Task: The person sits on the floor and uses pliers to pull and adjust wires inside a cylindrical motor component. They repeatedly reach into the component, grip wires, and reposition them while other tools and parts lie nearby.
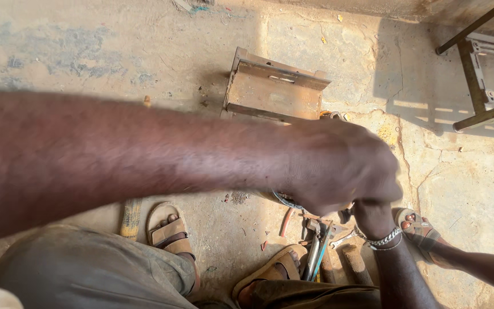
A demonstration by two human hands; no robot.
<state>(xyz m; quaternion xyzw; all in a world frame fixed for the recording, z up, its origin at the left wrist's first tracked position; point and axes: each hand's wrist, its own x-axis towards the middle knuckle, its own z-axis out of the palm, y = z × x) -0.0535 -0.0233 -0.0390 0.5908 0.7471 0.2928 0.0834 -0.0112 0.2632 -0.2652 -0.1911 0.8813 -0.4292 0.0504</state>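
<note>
The left hand (338, 166) reaches right across the view, fingers curled shut over something hidden. The right hand (373, 217) rises beneath it, its grip unreadable. Loose tools (315, 240) lie on the concrete floor (458, 189) below.

Hard daylight falls across the cracked, pale concrete floor (458, 189), throwing a crisp barred shadow beside the dark metal frame (475, 74) at upper right, while the near bare left forearm (115, 154) looms large, shaded and motion-blurred.
</note>
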